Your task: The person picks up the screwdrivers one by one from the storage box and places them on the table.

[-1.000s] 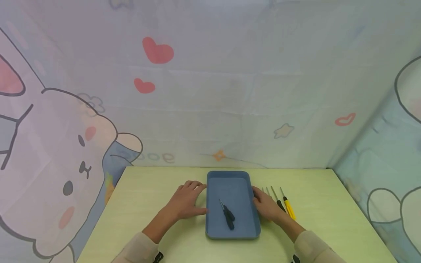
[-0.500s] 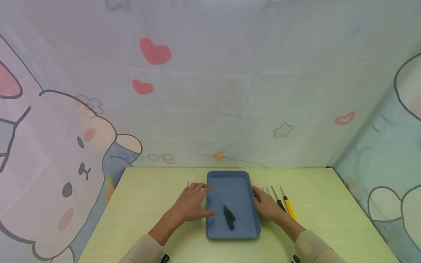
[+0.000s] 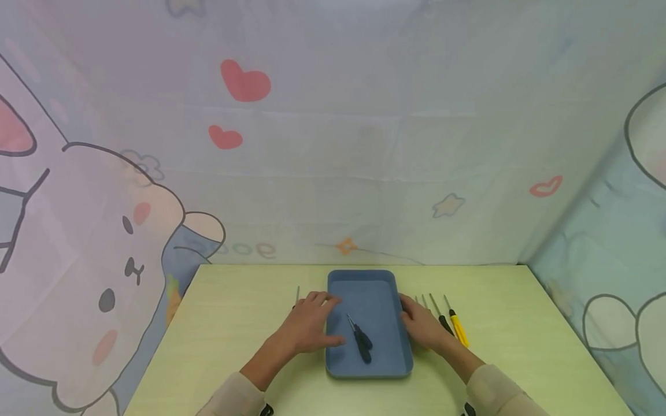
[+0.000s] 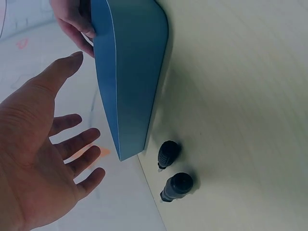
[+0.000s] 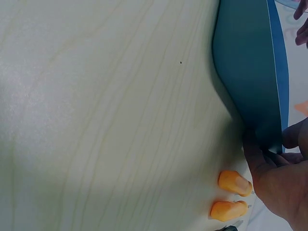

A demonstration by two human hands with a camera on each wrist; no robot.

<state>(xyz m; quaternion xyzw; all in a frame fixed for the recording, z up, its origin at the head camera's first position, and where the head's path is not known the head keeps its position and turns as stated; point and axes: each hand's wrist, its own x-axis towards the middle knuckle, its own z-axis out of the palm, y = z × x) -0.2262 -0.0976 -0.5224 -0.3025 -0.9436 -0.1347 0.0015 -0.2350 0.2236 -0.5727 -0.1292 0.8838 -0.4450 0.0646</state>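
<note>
A blue rectangular tray [image 3: 374, 300] lies on the table, with two small black-handled screwdrivers [image 3: 362, 349] side by side inside it. My right hand [image 3: 424, 326] grips the tray's right side wall. In the right wrist view, its fingers lie along the outer wall and its thumb is at the rim. My left hand [image 3: 307, 326] reaches over the tray's left rim, thumb and fingers spread, holding nothing. The left wrist view shows its open palm beside the tray wall [image 4: 137, 72].
Right of the tray lie several screwdrivers, among them a yellow-handled one [image 3: 459, 330] and a black-handled one [image 3: 444, 323]; orange-yellow handles [image 5: 235, 183] show in the right wrist view. Left of it stand out two black handles [image 4: 177, 186]. A printed cloth [image 3: 333, 173] hangs behind the table [image 3: 250, 289].
My left hand has moved right and slightly toward me, from beside the tray to over its left rim, uncovering a screwdriver's shaft behind it. My right hand and the tray have stayed put.
</note>
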